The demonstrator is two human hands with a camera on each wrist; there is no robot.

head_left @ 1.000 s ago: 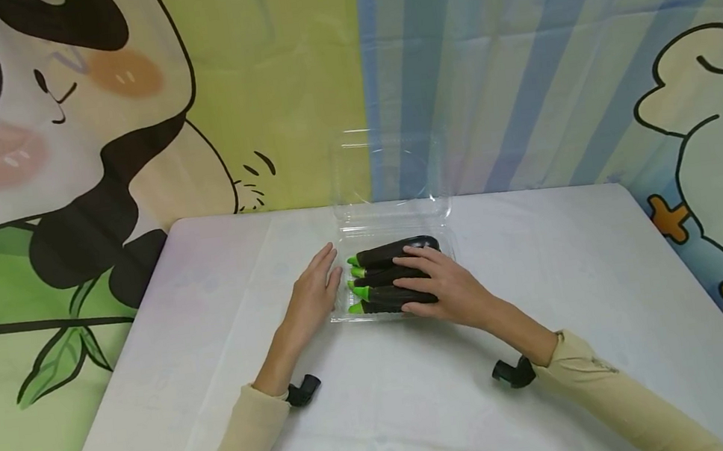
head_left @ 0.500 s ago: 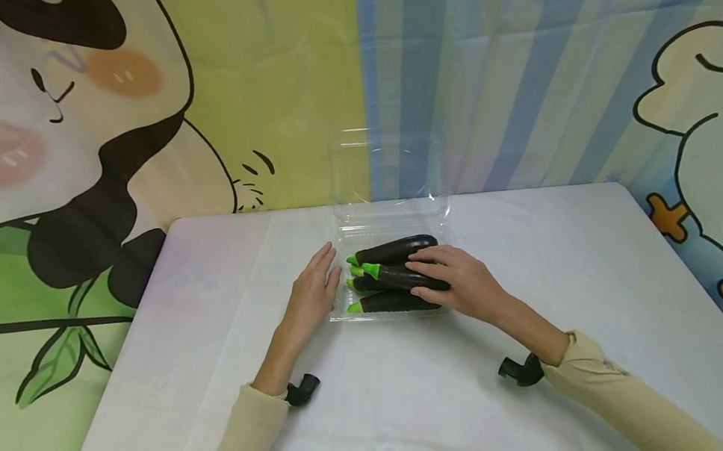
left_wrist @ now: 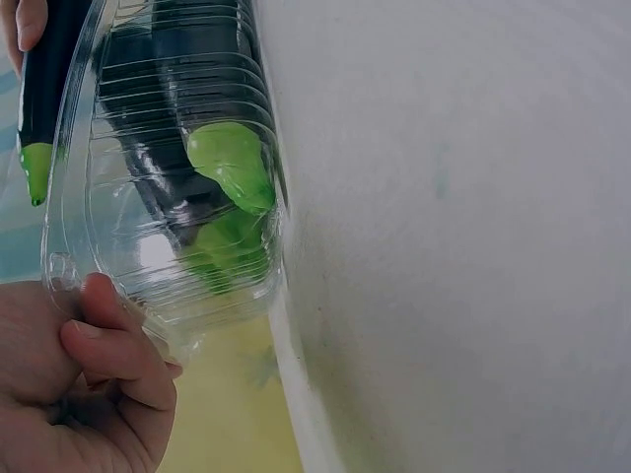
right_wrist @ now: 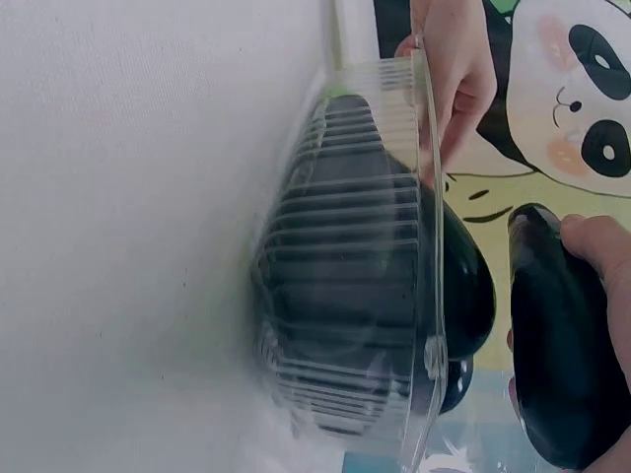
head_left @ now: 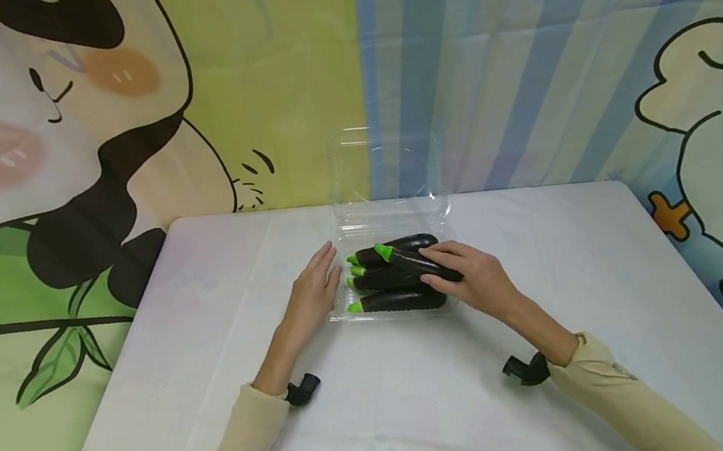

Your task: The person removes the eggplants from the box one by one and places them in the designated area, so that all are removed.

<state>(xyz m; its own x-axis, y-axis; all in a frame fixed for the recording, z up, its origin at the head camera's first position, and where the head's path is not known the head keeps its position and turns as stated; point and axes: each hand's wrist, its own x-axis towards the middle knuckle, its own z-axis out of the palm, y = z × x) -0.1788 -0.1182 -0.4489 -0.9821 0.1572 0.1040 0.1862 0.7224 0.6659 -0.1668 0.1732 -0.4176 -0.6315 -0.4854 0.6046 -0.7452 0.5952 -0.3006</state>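
Observation:
My right hand (head_left: 479, 279) grips an eggplant (head_left: 412, 260) by its dark body, thumb on the near side. Its green stem end points up and left. In the right wrist view, this eggplant (right_wrist: 557, 345) is held apart from the box, above the rim (right_wrist: 431, 246). Other dark eggplants (head_left: 404, 299) with green caps lie side by side in the clear plastic box (head_left: 341, 319). At the box's left side is my left hand (head_left: 308, 298); in the left wrist view its curled fingers (left_wrist: 113, 350) hold the box's rim at the corner.
The clear hinged lid (head_left: 388, 169) stands raised behind the box, close to the patterned backdrop (head_left: 276, 78). A white cloth (head_left: 383, 403) covers the table. Black wrist cameras (head_left: 303, 390) sit on both wrists.
My right hand has taken hold of an eggplant from the row and lifted it, moving right and turning it at a slant. My left hand has stayed at the box.

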